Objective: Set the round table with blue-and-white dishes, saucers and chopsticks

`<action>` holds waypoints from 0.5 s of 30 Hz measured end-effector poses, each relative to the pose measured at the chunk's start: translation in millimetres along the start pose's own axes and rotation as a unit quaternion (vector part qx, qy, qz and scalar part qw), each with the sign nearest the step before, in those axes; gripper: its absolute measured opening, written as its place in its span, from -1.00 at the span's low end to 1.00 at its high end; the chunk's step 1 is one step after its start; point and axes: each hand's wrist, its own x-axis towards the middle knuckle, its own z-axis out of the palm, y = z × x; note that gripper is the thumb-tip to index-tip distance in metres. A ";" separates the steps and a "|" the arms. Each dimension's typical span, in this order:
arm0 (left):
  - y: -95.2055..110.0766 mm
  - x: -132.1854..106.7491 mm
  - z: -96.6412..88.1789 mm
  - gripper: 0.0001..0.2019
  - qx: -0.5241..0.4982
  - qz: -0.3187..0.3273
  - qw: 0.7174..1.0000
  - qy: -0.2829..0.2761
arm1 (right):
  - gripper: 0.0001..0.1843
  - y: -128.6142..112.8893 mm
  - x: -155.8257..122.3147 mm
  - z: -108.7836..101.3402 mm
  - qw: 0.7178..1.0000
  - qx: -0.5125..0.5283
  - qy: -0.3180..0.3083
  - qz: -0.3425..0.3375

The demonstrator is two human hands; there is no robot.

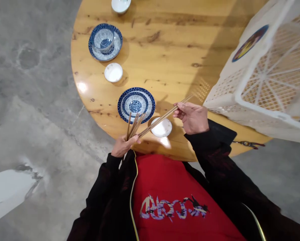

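My left hand [125, 145] is closed around a bundle of thin wooden chopsticks [135, 125] at the table's near edge. In a pinch, my right hand [190, 115] holds a pair of chopsticks [166, 115] by the middle part. This pair slants from the left fingers up to the right, over a small white bowl [162, 129]. Just beyond my left hand lies a blue-and-white plate [135, 105], partly covered by the tips of the bundle.
A large white plastic crate [230, 80] stands on the round wooden table [170, 63] at right. A dark flat object [221, 132] and pliers [249, 144] lie before it. Farther left sit a patterned bowl [103, 38] on a plate, a white cup [113, 72] and another bowl [121, 5].
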 end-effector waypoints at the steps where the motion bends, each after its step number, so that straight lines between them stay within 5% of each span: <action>1: -2.9 -2.1 1.7 -0.79 0.017 -0.005 1.000 -0.026 | -0.74 3.4 2.7 -3.2 1.000 -0.003 -0.003 0.013; 3: -9.0 -3.7 5.1 -0.73 0.065 0.006 0.994 -0.088 | -0.75 10.3 7.5 -8.5 0.999 -0.008 -0.012 0.041; 8: -27.4 3.6 8.9 -0.62 0.142 0.042 0.979 -0.141 | -0.74 27.3 16.5 -20.0 0.996 -0.017 -0.032 0.087; 15: -55.9 8.6 14.2 -0.64 0.105 -0.013 0.985 -0.139 | -0.69 46.6 22.9 -30.8 0.995 -0.035 -0.059 0.078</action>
